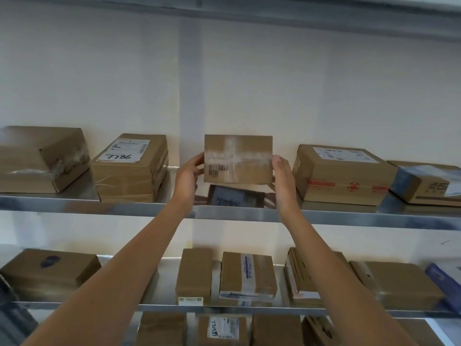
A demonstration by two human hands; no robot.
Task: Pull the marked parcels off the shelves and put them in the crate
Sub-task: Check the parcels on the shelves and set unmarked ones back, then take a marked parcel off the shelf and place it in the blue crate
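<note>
— Status?
— Parcel (238,159) is lifted just above the top shelf (349,214), my left hand (188,174) and right hand (283,178) gripping its sides.
— Crate?
— Not in view; many boxes remain shelved.

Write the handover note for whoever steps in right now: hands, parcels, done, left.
Left hand grips the left edge of the taped parcel; right hand grips its right edge.
The parcel is held upright, lifted off the top shelf, its reflection showing on the metal below.
Other parcels sit on the top shelf and on the two below; one is marked 7786.
Crate is not in view.
Done: this parcel is off the shelf.
Left: put it in the crate, then check the rest for marks.
</note>
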